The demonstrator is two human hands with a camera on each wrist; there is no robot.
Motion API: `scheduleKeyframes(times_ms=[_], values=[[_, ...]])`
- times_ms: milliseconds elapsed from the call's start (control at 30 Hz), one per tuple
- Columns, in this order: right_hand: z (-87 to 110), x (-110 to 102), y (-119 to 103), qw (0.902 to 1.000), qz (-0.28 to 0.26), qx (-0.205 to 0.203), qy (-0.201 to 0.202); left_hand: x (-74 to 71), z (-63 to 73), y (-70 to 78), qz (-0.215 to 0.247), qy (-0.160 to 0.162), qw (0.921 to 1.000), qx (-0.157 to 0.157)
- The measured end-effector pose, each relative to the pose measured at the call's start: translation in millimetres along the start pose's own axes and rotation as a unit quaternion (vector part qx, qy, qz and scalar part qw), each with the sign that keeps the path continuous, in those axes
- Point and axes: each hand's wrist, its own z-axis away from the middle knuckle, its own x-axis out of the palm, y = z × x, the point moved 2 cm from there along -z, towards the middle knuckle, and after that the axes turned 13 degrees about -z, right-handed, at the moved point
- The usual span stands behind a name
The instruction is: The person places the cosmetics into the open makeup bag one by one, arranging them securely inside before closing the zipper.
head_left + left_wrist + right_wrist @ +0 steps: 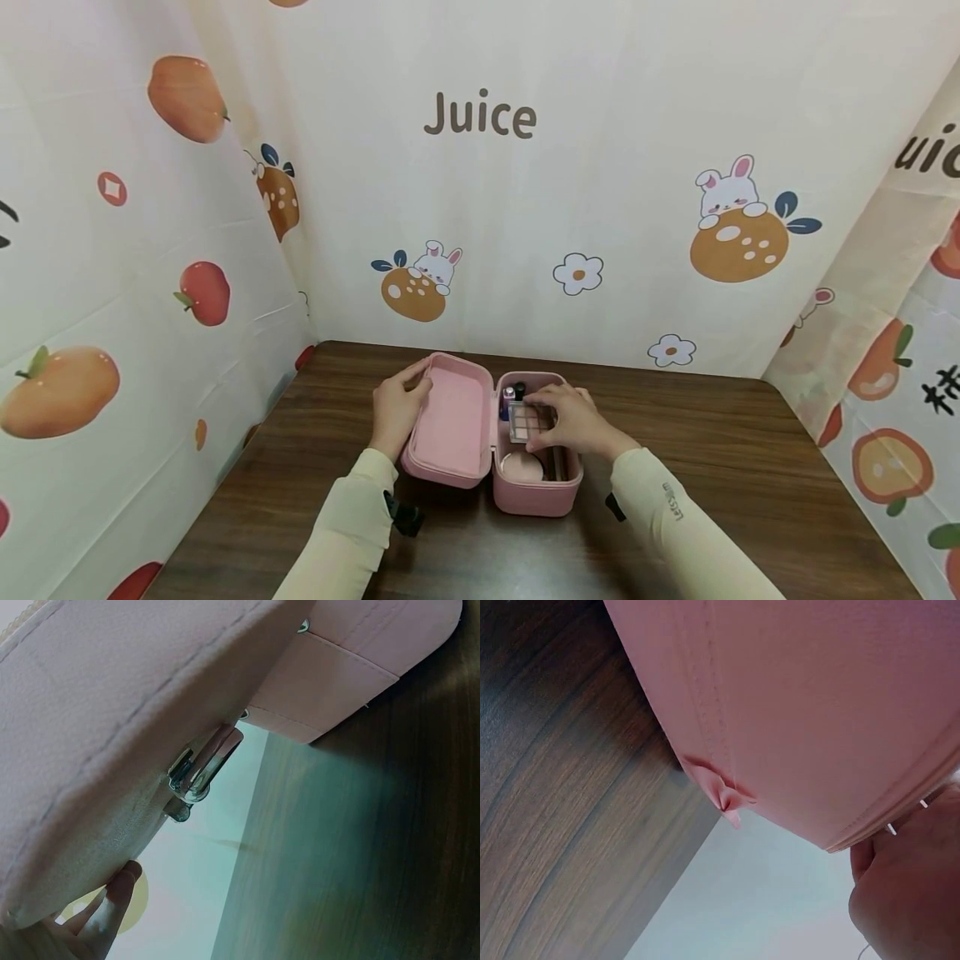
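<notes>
A pink cosmetic case (pixel 534 502) stands on the table, its lid (pixel 453 421) swung out to the left. Along the lid's left edge my left hand (pixel 396 414) grips the rim, thumb on the inside. In the left wrist view, the fingers show beneath the lid near a metal clasp (pixel 204 771). Over the case's open body, my right hand (pixel 576 422) pinches a clear-edged eyeshadow palette (pixel 523 422) with several pale pans. Below the palette lies a round pale compact (pixel 522 468). A small blue-purple bottle (pixel 507 405) sits at the case's back left.
Dark wood table (pixel 697 492) surrounds the case. A printed fabric curtain (pixel 615 183) borders the table at the back and both sides. The right wrist view shows a small pink bow (pixel 720 793) on the case's outer wall.
</notes>
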Motion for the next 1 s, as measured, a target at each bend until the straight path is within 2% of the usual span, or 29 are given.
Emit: scheduleKeyframes(times_ms=[233, 600, 833, 1000], values=[[-2.3, 5, -2, 0.9996, -0.008, 0.014, -0.025, 0.3, 0.3, 0.1, 0.001, -0.005, 1.0, -0.004], [-8.8, 13, -2, 0.9981, 0.053, 0.02, -0.023, -0.2, 0.3, 0.9, 0.001, 0.0, 1.0, 0.0], [-12.4, 15, -1, 0.9965, 0.075, 0.026, -0.025, 0.4, -0.8, 0.9, 0.0, 0.001, 1.0, -0.001], [-14.6, 17, -2, 0.9956, 0.09, 0.016, -0.018, 1.5, -1.8, -0.6, -0.006, 0.008, 0.9999, 0.007]])
